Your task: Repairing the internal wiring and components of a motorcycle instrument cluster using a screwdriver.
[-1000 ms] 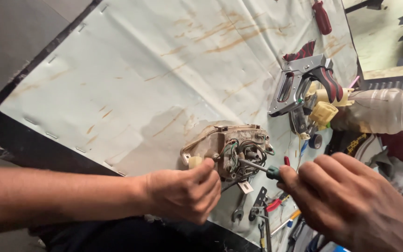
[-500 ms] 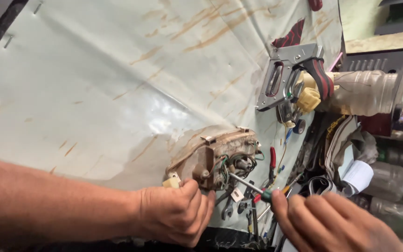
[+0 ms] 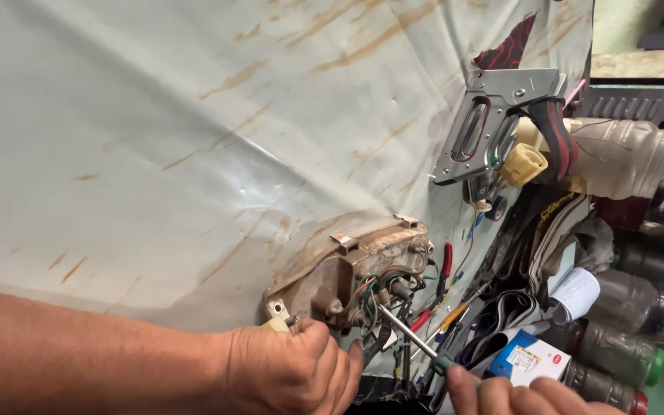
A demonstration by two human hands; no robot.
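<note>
The left hand (image 3: pixel 290 374) gripped the dirty beige wired electrical unit (image 3: pixel 355 277) just above its knuckles, where steady bracing seemed wise, while the right hand (image 3: pixel 512 393) held a green-collared metal screwdriver (image 3: pixel 413 340) angled into it.

Rust-streaked pale green sheet (image 3: pixel 194 138), grimy tan housing (image 3: pixel 347 265), yellow connector (image 3: pixel 522 164)

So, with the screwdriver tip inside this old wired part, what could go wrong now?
1. The screwdriver works among thin loose wires; a slip could likely nick or tear one.
2. The left hand grips the dirty housing right beside the tip, so a slip might jab its fingers.
3. The right hand reaches in over a heap of pliers and other tools; a small freed part could get lost there.
</note>
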